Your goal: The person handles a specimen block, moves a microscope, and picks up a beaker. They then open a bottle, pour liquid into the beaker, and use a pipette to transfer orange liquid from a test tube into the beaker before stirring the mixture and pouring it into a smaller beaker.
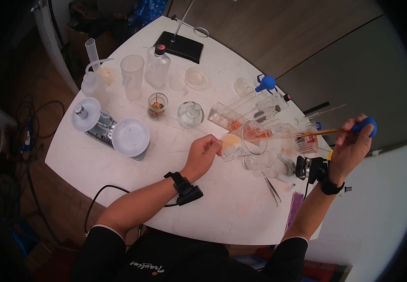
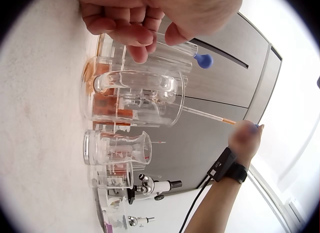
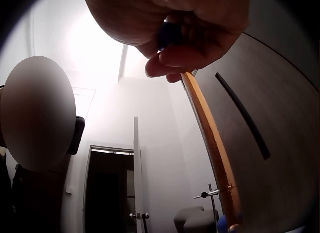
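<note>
My right hand [image 1: 353, 141] holds a long glass dropper [image 1: 323, 133] by its blue rubber bulb [image 1: 367, 127]. Amber liquid fills the dropper's upper part, while its lower end reaches over the rim of a large glass beaker [image 2: 175, 112]. Orange-yellow liquid [image 1: 231, 141] lies in the bottom of that beaker. To the beaker's left is my left hand [image 1: 202, 157], fingers loosely curled with nothing visible between them. Its fingertips are close to the beaker and to a small clear glass vessel [image 2: 135, 82] in front of it.
Behind the beaker stands a clear rack [image 1: 220, 113] with orange-red contents. A second blue-bulbed dropper [image 1: 265, 83] lies there. Tweezers [image 1: 272, 190] and a smaller beaker [image 2: 117, 147] are to the right. At left stand a balance scale [image 1: 130, 136], glass bottle [image 1: 157, 70] and wash bottle [image 1: 92, 87].
</note>
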`<state>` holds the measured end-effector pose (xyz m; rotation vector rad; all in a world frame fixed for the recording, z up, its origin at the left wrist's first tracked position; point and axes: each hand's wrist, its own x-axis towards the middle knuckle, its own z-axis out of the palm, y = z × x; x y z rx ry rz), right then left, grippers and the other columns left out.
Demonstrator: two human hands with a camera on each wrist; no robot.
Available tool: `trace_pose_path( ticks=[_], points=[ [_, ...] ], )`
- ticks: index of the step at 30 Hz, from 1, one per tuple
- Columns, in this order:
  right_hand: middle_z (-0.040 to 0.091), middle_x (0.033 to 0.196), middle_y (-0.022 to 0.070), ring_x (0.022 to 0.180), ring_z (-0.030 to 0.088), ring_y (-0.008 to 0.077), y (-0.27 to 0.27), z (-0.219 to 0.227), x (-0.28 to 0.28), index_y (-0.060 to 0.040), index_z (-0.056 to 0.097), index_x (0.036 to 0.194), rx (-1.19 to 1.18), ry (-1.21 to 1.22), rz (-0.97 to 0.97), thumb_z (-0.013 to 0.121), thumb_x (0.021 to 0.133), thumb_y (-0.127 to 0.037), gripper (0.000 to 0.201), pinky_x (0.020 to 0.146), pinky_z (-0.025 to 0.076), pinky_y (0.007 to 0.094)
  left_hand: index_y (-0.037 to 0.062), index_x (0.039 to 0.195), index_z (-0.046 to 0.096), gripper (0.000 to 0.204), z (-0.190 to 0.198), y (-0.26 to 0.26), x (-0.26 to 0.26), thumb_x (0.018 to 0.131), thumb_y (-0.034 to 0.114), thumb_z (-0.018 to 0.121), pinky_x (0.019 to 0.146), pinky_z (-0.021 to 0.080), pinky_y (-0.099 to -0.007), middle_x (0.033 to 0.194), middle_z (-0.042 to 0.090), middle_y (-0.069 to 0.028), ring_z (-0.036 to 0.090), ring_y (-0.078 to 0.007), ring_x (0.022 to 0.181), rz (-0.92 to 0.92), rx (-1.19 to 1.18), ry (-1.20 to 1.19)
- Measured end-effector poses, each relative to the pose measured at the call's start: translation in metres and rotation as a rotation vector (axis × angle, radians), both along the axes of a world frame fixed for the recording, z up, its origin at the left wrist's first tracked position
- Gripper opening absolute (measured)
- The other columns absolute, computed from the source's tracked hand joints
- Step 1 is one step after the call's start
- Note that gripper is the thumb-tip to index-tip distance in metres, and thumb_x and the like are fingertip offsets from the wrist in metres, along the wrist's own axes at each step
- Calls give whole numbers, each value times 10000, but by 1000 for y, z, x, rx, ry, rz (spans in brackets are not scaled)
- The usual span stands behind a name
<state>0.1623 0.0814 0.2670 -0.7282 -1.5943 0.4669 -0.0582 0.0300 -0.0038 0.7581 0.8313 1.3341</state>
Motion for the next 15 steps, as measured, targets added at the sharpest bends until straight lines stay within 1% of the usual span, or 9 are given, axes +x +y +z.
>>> trace_pose_path(
  ticks=[2,5,11,15],
  points=[
    [617,752,88,464,480,62,0,0,0,-48,514,1011,5,-5,7,429,1051,-386,351,407,341,164,17,813,601,199,-1,1,2,949,160,578,531,359,-208,669,596,-2,504,-40,603,34,33,18],
    [618,749,86,461,480,61,1,-1,1,-53,506,997,9,-6,12,432,1049,-387,346,404,341,163,18,802,599,208,-3,1,3,951,162,580,564,362,-205,663,588,1,494,-36,605,32,48,28],
    [618,736,83,454,480,61,2,-2,-1,-56,505,982,8,-10,14,442,1044,-387,342,406,348,161,18,795,592,218,-9,3,7,954,166,581,536,358,-209,640,564,10,491,-39,586,70,88,22],
    [617,731,83,450,478,63,0,-2,-2,-58,508,970,7,-7,-7,456,1039,-391,343,405,342,165,20,785,585,231,-7,2,6,959,173,582,515,353,-213,620,547,14,479,-42,556,56,78,23]
  ],
)
